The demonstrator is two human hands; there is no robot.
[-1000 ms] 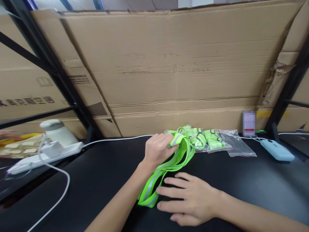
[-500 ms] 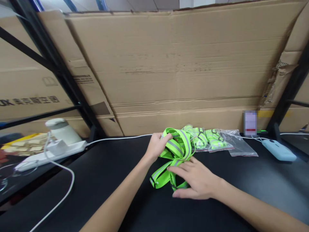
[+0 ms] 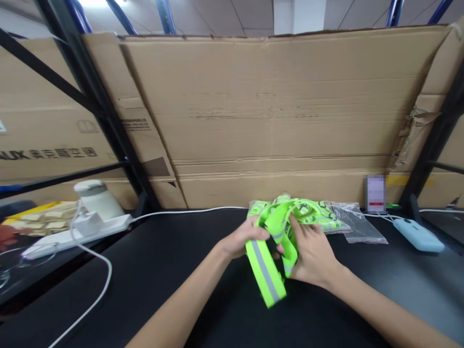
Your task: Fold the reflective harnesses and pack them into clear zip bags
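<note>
Bright green reflective straps with a grey stripe hang bunched between my two hands above the black tabletop. My left hand pinches the bundle on its left side, thumb on top. On the other side, my right hand has its fingers in among the loops and closes on them; some fingertips are hidden by the fabric. One wide strap end dangles toward me below my left hand. Just behind lie clear bags of similar green straps, partly covered by the bundle.
An unfilled clear plastic bag lies right of the packed ones. Farther right are a light blue power bank and a phone. A white power strip, cable and bottle stand left. A cardboard wall closes the back.
The bundle has been lifted and turned, and a wide strap end now hangs toward me. My right hand has moved up and right, from beside the lower loops into the bundle.
</note>
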